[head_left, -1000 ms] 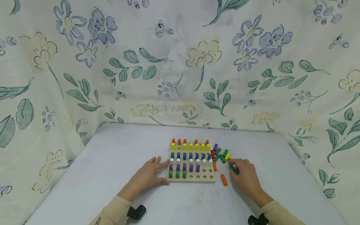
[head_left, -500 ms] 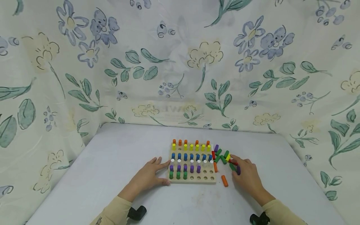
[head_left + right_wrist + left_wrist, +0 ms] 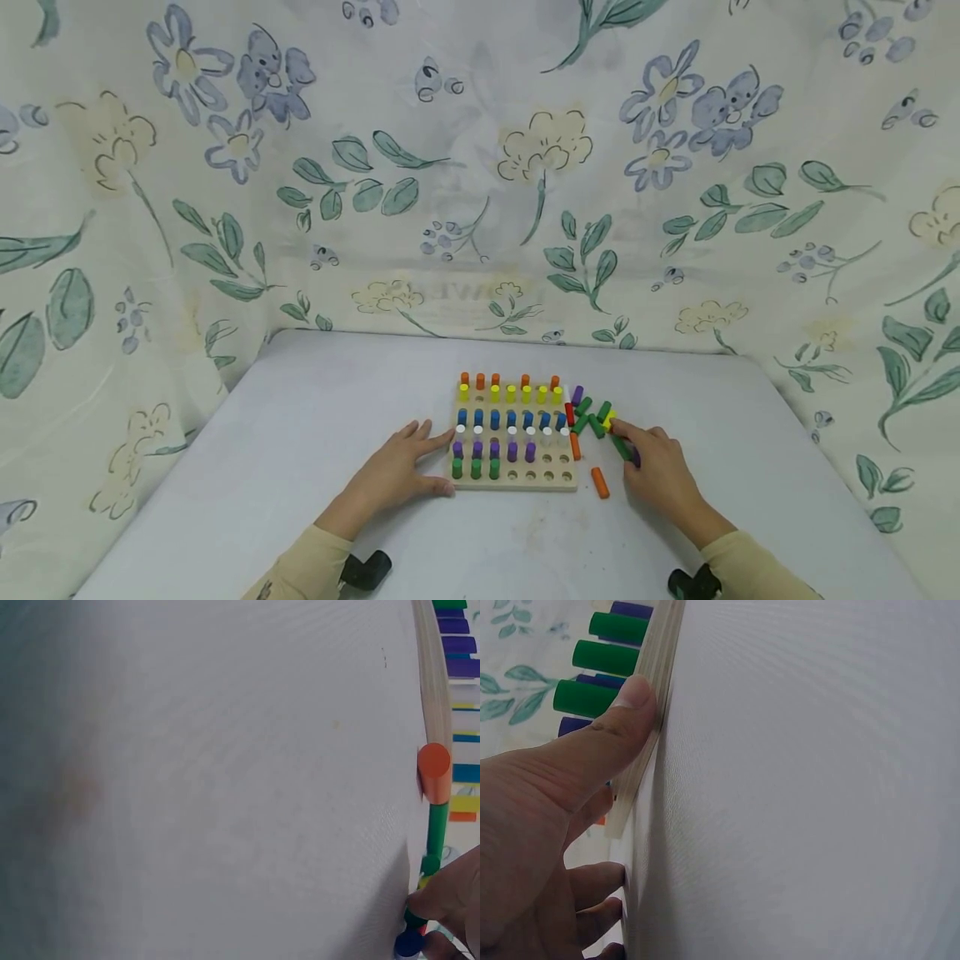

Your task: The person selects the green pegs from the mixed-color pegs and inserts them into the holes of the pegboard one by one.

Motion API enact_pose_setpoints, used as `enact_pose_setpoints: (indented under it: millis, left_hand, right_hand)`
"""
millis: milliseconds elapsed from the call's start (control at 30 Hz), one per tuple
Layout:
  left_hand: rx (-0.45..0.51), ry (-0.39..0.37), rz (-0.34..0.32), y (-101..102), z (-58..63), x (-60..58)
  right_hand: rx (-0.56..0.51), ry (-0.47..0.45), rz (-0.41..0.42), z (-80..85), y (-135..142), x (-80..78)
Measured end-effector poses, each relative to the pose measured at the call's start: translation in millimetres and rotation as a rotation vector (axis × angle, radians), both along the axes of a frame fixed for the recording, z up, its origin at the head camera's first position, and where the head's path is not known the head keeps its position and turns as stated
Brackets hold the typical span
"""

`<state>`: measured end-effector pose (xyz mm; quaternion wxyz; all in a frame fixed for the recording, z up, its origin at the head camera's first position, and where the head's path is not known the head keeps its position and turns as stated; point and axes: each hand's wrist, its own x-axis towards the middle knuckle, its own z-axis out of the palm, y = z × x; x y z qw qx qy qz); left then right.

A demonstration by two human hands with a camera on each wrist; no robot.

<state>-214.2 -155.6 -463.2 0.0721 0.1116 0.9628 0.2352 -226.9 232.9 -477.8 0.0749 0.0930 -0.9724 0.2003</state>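
Observation:
A wooden pegboard (image 3: 536, 482) carries rows of coloured pegs, with several bare holes at its near right. My left hand (image 3: 393, 467) rests at its near left corner. The forefinger touches the left side, and the thumb (image 3: 634, 697) lies along the near edge in the left wrist view. My right hand (image 3: 660, 471) reaches over loose pegs right of the board, thumb and forefinger spread apart. Its forefinger is by a yellow peg (image 3: 609, 421), above a green peg (image 3: 621, 448). A purple peg (image 3: 636, 456) is partly hidden beneath the hand.
An orange peg (image 3: 600, 482) lies apart near the board's right corner. More loose green pegs (image 3: 583, 407), a red peg (image 3: 569, 414) and another purple peg (image 3: 577, 395) lie along its right side. A floral cloth (image 3: 480, 208) stands behind the white table (image 3: 337, 375).
My right hand shifts slightly right and toward me, its forefinger curling back. A red peg seen under it half a second ago is now covered. My left hand keeps its place on the board.

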Motion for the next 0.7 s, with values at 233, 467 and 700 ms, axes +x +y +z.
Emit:
enact_pose_setpoints:
  millis: [233, 467, 700]
  left_hand:
    - [0.014, -0.018, 0.008, 0.1, -0.1, 1.5]
    - [0.007, 0.004, -0.003, -1.0, -0.6, 2.7]
    - [0.007, 0.009, -0.001, -0.9, -0.3, 1.6]
  right_hand:
    - [0.026, -0.016, -0.014, -0.9, 2.0, 1.9]
    - [0.041, -0.047, -0.035, 0.7, -0.9, 2.9]
    - [0.052, -0.051, -0.009, 4.2, -3.9, 6.1]
